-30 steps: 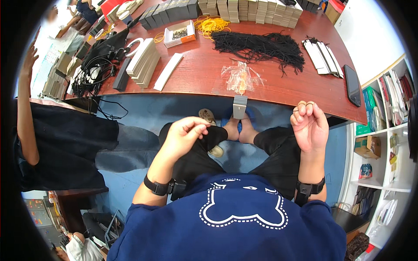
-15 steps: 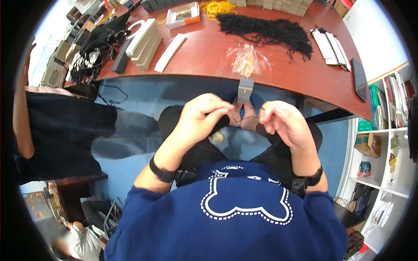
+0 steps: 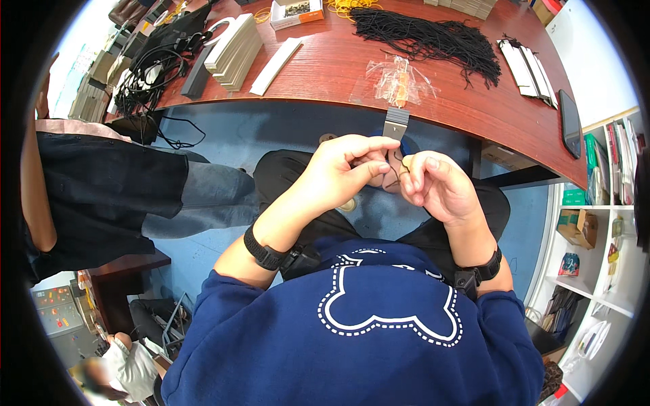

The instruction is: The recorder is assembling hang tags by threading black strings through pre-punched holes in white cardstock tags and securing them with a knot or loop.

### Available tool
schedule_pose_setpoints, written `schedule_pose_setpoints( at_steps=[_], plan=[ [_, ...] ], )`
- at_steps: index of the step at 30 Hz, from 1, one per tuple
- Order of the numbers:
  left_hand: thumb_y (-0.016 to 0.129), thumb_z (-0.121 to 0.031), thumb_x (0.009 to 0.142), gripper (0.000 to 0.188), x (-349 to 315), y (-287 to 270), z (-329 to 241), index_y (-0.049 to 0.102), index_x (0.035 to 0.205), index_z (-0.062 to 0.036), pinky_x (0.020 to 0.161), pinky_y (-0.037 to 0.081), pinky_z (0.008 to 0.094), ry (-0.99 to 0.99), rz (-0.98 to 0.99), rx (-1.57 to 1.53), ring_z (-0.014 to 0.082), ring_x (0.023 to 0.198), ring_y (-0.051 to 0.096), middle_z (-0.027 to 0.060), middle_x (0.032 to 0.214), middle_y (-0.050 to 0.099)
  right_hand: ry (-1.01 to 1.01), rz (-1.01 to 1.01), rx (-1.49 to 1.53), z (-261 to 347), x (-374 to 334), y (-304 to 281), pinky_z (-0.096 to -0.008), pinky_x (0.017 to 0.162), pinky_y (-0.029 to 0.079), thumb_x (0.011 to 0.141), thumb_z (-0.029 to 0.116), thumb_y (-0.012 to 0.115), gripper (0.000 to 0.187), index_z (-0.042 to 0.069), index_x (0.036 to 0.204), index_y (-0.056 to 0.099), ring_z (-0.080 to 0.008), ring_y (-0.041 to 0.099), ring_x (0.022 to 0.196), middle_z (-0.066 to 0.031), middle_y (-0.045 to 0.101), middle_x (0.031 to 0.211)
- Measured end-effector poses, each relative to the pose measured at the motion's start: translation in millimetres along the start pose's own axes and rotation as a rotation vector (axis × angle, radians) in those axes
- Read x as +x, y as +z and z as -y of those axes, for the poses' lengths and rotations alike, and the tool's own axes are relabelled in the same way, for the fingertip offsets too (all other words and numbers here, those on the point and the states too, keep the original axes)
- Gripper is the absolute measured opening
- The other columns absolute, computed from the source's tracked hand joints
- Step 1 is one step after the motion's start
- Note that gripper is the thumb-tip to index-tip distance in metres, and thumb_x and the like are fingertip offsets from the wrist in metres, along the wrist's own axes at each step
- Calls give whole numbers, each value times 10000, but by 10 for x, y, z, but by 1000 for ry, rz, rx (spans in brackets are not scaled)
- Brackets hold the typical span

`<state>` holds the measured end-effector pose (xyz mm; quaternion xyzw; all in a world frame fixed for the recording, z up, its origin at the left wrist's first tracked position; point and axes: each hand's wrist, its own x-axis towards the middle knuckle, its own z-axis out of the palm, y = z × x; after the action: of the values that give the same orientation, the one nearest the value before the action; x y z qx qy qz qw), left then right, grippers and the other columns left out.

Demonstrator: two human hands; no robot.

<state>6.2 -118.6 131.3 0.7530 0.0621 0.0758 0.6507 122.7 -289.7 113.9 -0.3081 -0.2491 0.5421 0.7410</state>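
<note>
Thin black cord (image 3: 398, 159) between the hands, below the grey ridged block (image 3: 396, 124) at the surface's (image 3: 325, 76) near edge; right hand (image 3: 439, 187) has it pinched in curled fingertips, left hand (image 3: 349, 169) has thumb and forefinger slightly parted beside it, can't tell if gripping. Crumpled clear plastic (image 3: 401, 84) lies just behind the block, black cord bundle (image 3: 426, 44) farther back, white strip (image 3: 276, 65) to the left, phone (image 3: 570, 124) near the right edge.
</note>
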Motion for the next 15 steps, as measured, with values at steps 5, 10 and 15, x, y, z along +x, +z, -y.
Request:
schedule_pose_setpoints(
  at_steps=[5, 10, 15],
  plan=[
    [643, 24, 825, 299, 28, 21, 2, 660, 1112, -57, 740, 466, 222, 40, 0, 95, 77, 782, 558, 5, 845, 602, 3, 62, 61, -23, 5, -8, -223, 556, 407, 929, 344, 498, 402, 18, 703, 558, -132, 500, 593, -92, 553, 734],
    [650, 36, 814, 156, 49, 40, -11, 677, 958, -19, 726, 476, 235, 63, 9, 18, 109, 800, 596, 46, 847, 633, 2, 34, 46, -60, -1, -17, -267, 514, 389, 917, 337, 511, 419, 14, 651, 535, -159, 466, 550, -96, 525, 670],
    [667, 25, 791, 110, 57, 0, -90, 671, 889, -25, 702, 490, 263, 119, -46, 209, 146, 777, 622, 62, 818, 652, 5, -4, 65, -36, -34, -22, -263, 498, 384, 910, 330, 525, 415, 8, 649, 537, -158, 459, 529, -96, 524, 666]
  ],
)
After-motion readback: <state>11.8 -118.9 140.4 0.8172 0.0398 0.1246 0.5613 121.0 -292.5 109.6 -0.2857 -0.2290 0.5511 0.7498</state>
